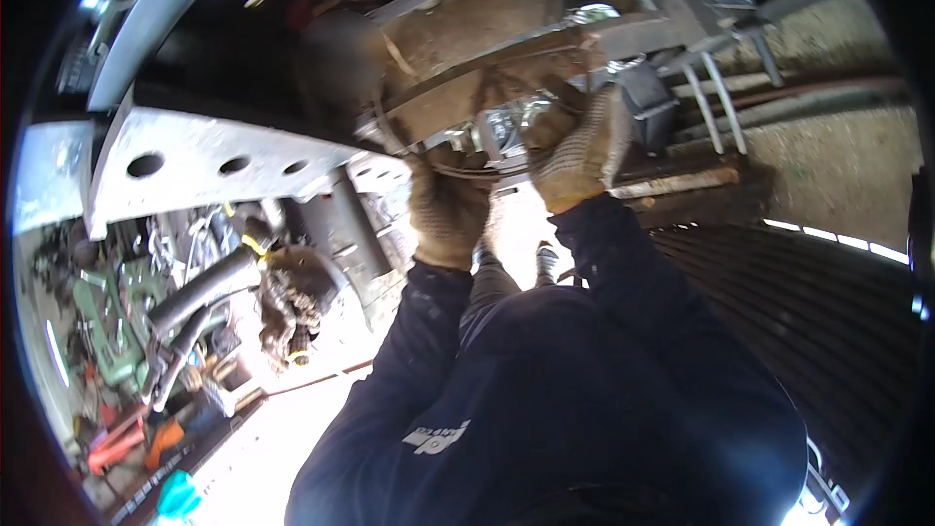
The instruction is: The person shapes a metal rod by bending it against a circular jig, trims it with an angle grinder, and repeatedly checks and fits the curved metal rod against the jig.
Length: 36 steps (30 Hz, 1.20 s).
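Note:
Both my hands wear tan knitted work gloves and are raised under a brown, rusty metal beam (467, 102). A thin dark cable-like strand (477, 173) curves between them in a shallow bow. The fingers of my left hand (448, 205) are curled round its left part. My right hand (584, 151) is closed at its right end, close below the beam, with its fingertips partly hidden in shadow. Where the strand leads beyond my gloves I cannot make out.
A pale metal beam with round holes (190, 161) juts in at left, above a grey pipe (209, 287) and cluttered tools. Green metal parts (107, 321) lie farther left. A dark box-shaped part (648, 102) hangs at right, beside dark corrugated sheeting (799, 302).

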Motion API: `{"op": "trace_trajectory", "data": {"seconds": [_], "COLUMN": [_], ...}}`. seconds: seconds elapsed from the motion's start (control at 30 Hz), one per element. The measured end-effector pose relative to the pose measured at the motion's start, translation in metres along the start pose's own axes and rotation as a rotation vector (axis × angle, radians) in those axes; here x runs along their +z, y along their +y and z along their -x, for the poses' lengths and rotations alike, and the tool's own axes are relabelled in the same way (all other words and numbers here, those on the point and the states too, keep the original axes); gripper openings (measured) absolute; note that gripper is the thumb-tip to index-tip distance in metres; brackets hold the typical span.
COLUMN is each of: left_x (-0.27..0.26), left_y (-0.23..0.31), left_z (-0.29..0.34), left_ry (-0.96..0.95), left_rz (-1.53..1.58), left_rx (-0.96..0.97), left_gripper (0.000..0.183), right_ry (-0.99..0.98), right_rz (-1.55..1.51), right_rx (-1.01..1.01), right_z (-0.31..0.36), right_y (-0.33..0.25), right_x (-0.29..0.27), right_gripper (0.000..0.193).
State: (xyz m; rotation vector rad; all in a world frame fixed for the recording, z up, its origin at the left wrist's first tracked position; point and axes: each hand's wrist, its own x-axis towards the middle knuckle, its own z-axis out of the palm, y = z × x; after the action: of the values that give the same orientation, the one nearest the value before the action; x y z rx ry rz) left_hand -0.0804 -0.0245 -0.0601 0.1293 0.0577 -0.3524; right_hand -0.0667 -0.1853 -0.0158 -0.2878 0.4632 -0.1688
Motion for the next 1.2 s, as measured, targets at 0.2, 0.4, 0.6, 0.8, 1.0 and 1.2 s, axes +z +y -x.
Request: {"op": "trace_trajectory", "data": {"seconds": [0.2, 0.4, 0.6, 0.8, 1.0, 1.2], "left_x": [-0.012, 0.014, 0.005, 0.022, 0.025, 0.033], "left_y": [0.003, 0.013, 0.009, 0.002, 0.010, 0.022], "left_z": [0.002, -0.001, -0.005, -0.008, 0.017, 0.040], "left_ry": [-0.055, 0.084, 0.085, 0.259, 0.357, 0.336], "left_rz": [0.033, -0.077, -0.104, -0.289, -0.611, -1.069], "left_rx": [0.010, 0.029, 0.047, 0.163, 0.110, -0.026], "left_gripper": [0.042, 0.045, 0.056, 0.045, 0.059, 0.047], "right_ry": [0.200, 0.074, 0.081, 0.208, 0.220, 0.091], "right_rz": [0.169, 0.188, 0.191, 0.218, 0.282, 0.485], "right_rx": [-0.039, -0.040, -0.037, -0.043, -0.077, -0.082], "right_z": [-0.005, -0.010, -0.009, -0.005, -0.018, -0.001], "right_y": [0.009, 0.006, 0.007, 0.009, 0.000, -0.024], "right_x": [0.003, -0.014, -0.015, 0.001, -0.015, -0.038], "right_gripper": [0.066, 0.063, 0.060, 0.060, 0.064, 0.033]}}
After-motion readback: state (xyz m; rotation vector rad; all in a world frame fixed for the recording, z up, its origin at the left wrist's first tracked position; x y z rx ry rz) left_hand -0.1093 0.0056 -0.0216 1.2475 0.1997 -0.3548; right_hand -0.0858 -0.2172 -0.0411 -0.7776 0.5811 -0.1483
